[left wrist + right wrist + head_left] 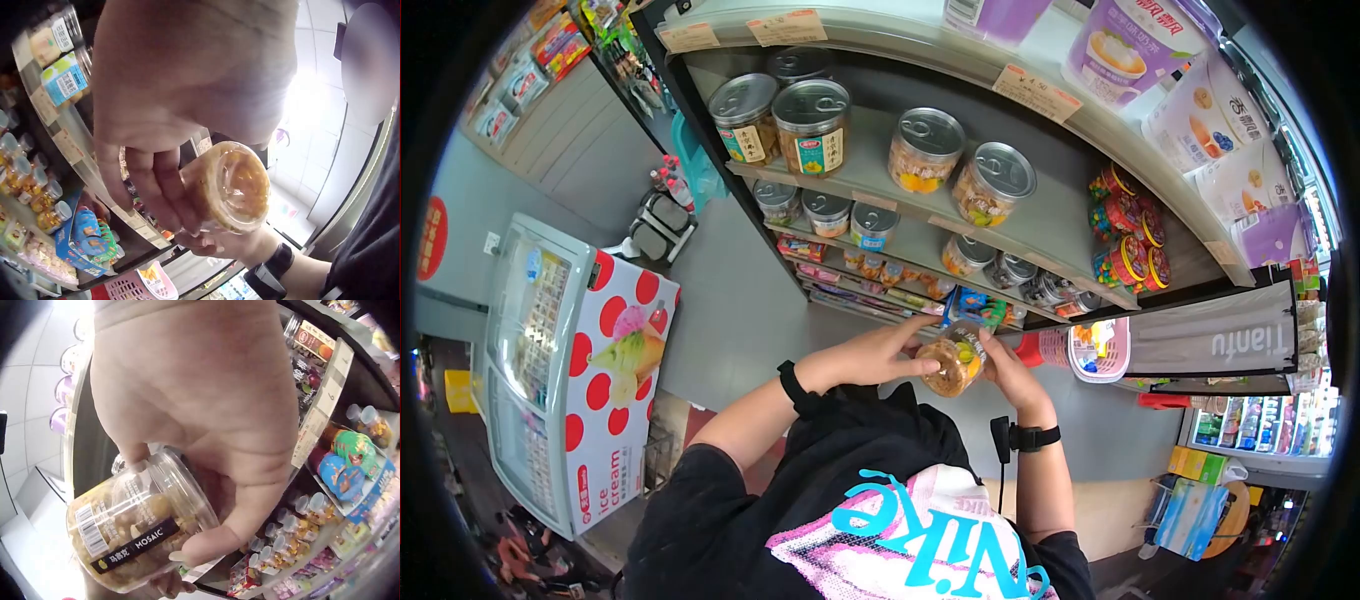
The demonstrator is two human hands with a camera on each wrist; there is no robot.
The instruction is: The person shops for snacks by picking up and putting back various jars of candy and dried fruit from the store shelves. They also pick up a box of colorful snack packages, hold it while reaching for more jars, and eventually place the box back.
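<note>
Clear plastic jar [953, 362] (round, ribbed neck) gripped by left hand [878, 356], right hand [1006, 372].

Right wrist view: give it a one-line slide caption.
Right hand grips a clear plastic jar, black MOSAIC label, beside stocked shop shelves.

Shelves [1062, 218] with lidded jars [812, 126]

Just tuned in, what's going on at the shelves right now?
A person stands at a shop shelf stocked with cans and holds a clear plastic jar of yellowish snacks in both hands. The left hand and the right hand each have fingers curled round it. The jar is tilted on its side, off the shelf, its MOSAIC label facing the right wrist. A pink basket sits just beyond the hands.
</note>
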